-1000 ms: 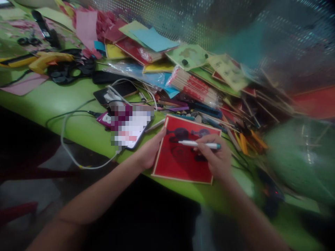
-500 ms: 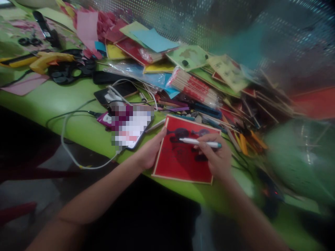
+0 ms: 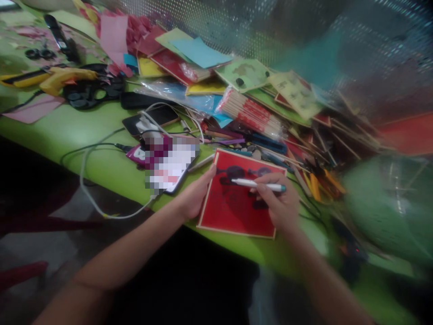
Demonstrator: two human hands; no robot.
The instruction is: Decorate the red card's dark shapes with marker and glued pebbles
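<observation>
Barely shifted, right fingers (image 3: 268,193) pinch pen (image 3: 257,184) on red card (image 3: 233,214); left hand (image 3: 192,198) steadies edge.

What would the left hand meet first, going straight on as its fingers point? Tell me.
The left hand rests on the left edge of the red card. Straight on, past the card's top corner, it would likely meet the loose pens and pencils first; blur makes depth unsure.
</observation>
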